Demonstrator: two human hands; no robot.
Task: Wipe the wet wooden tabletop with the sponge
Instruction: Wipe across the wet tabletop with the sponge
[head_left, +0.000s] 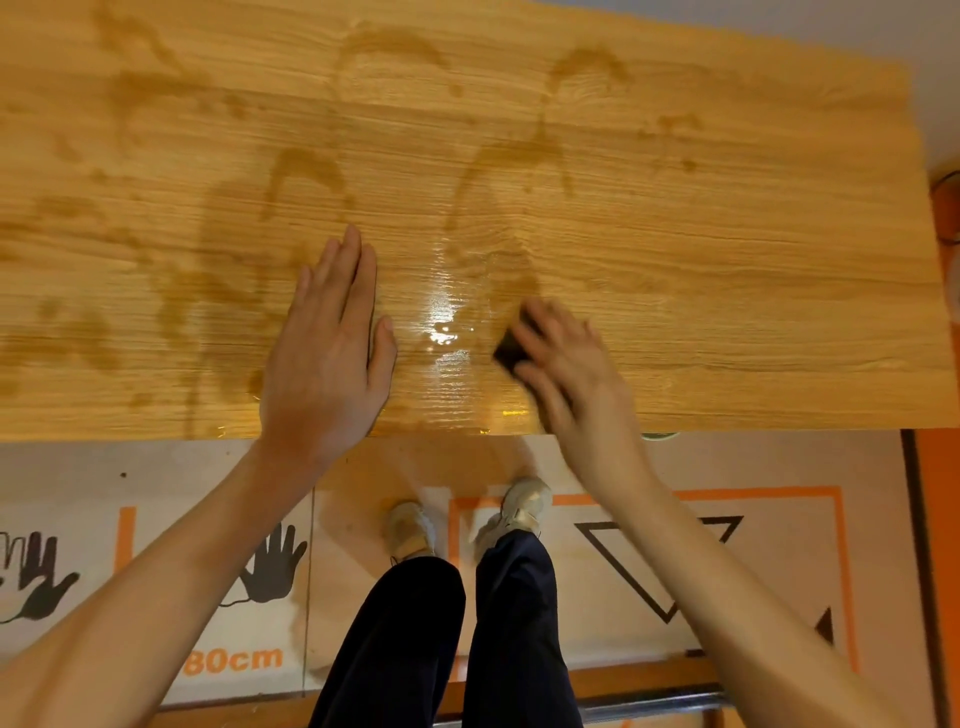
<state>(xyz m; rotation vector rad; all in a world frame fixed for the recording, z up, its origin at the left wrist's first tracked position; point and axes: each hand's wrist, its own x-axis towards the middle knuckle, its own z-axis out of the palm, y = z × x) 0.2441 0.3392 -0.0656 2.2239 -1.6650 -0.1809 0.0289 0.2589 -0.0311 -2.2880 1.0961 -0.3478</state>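
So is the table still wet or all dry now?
Still wet. The tabletop has dark damp streaks and a shiny puddle beside the sponge in the right hand.

Open tabletop beyond both hands

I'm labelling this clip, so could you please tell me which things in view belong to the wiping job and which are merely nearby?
Part of the job:
- wet wooden tabletop
- dark sponge
- right hand gripping it
- left hand flat on the tabletop

Merely nearby:
- printed floor mat
- shoes
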